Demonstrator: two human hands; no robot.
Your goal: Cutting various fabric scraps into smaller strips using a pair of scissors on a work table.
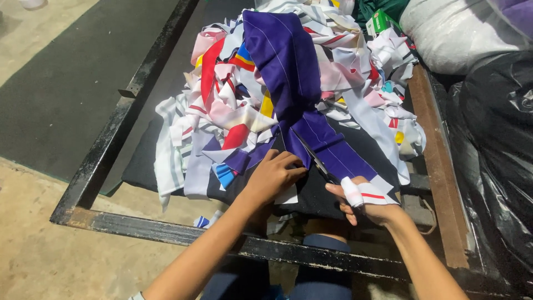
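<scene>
At frame centre, the left hand (273, 175) presses curled fingers on the purple fabric strip (288, 72). The right hand (363, 203) grips scissors (317, 161), blades at the strip's lower edge. The scrap pile (222, 111) crowds upward; the black metal frame (111, 139) borders left.

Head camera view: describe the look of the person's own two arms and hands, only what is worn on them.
Both forearms are bare, with no sleeves in view. The left hand wears no glove, ring or watch that shows. The right hand has strips of white cloth with a red stripe wrapped around its fingers. Low between the arms, dark blue trousers show.
</scene>
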